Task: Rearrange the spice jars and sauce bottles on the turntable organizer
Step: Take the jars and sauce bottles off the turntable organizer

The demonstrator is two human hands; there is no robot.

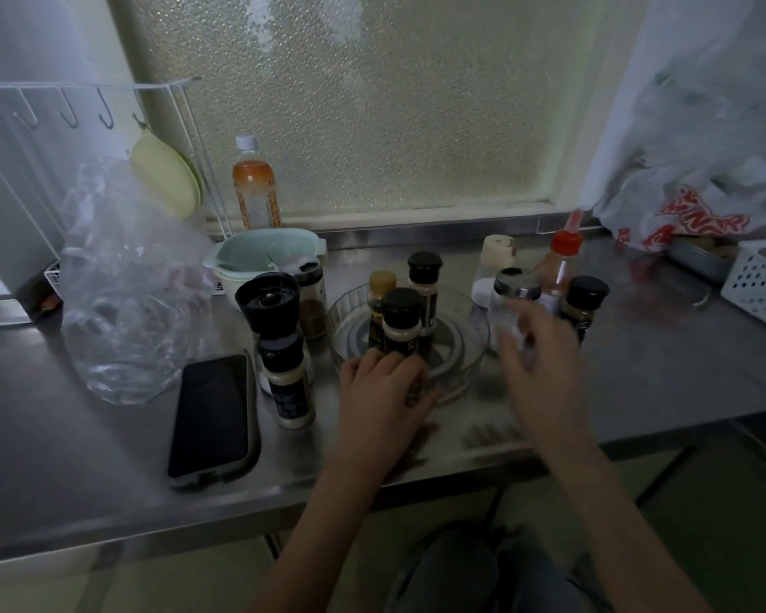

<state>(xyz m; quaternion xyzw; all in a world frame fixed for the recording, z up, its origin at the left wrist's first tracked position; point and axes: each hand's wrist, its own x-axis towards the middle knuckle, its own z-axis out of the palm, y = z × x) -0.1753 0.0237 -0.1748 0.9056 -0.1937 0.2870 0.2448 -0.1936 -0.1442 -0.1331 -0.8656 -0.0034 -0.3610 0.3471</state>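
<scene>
On the steel table (637, 369) sits one clear round plastic turntable (469, 334) carrying three jars: two black-capped spice jars (424, 294), one small yellow-capped bottle (381, 294). The left hand (381, 391) has its grip clenched round the front black-capped jar (401, 323). The right hand (540, 347) is blurred; its grip on the clear silver-lidded jar (511, 303) cannot be told.

Clear round turntable (469, 347) on steel counter, three upright jars on it: two black-capped (401, 323) (424, 292), one gold-capped (381, 303)

Counter (637, 369) brushed metal; turntable (469, 347) clear plastic; window (372, 104) pebbled, probably glass.
</scene>
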